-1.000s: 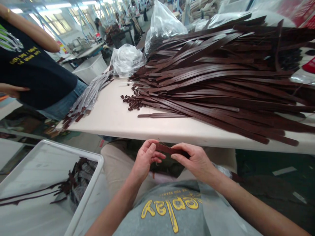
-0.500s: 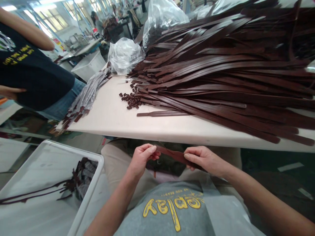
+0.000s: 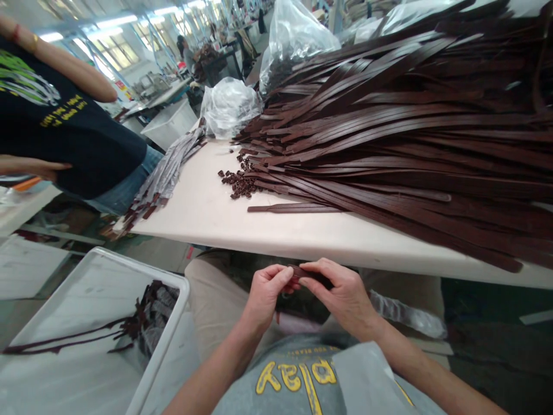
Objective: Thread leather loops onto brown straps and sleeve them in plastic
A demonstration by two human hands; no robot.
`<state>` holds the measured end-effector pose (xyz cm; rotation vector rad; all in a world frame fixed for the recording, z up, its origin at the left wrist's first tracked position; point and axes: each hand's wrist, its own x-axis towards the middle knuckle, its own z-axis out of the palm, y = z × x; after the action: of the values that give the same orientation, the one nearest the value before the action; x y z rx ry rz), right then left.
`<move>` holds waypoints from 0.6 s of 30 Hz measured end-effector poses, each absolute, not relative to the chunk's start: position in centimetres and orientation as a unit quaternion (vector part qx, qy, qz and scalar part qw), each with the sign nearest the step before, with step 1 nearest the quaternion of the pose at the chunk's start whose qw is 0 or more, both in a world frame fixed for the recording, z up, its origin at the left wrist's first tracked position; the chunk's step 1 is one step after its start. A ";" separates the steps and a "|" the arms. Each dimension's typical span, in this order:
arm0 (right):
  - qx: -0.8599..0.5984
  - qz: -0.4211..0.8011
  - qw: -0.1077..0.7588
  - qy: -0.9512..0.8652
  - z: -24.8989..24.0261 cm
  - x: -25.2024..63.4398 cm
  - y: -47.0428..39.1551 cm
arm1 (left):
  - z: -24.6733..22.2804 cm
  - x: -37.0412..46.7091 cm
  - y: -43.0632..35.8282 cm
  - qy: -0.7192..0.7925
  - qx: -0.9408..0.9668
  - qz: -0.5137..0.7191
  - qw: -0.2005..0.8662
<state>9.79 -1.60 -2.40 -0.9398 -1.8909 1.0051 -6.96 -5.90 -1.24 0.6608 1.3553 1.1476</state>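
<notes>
Above my lap, just off the table's front edge, both hands pinch a dark brown leather strap. My left hand grips one end between thumb and fingers. Close beside it, almost touching, my right hand is closed on the same strap; most of the strap is hidden by the fingers. A crumpled clear plastic sleeve shows past my right wrist. On the table lies a large pile of similar brown straps, with small brown loops heaped at their left ends.
Grey-wrapped strips lie along the table's left end. Clear plastic bags stand behind the loops. A white bin with brown and grey scraps is at my left. Another person stands beyond the table's left end.
My right hand has moved left along the strap, close to my left hand. The plastic sleeve now shows past my right wrist. The view has shifted slightly.
</notes>
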 end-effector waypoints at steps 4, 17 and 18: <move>-0.348 0.338 0.390 -0.782 -2.9 10.4 -1.4 | -0.8 -6.7 -5.7 0.588 0.307 0.484 0.571; -0.317 0.272 0.391 -0.820 -2.9 12.6 0.5 | 2.1 -15.5 0.8 0.674 0.493 0.462 0.298; -0.323 0.276 0.388 -0.818 -2.9 12.9 0.6 | 2.5 -17.3 2.3 0.688 0.514 0.461 0.224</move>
<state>12.94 0.62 -2.95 -0.8217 -2.0802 0.7028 -17.28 2.26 2.48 1.4177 1.8981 1.2721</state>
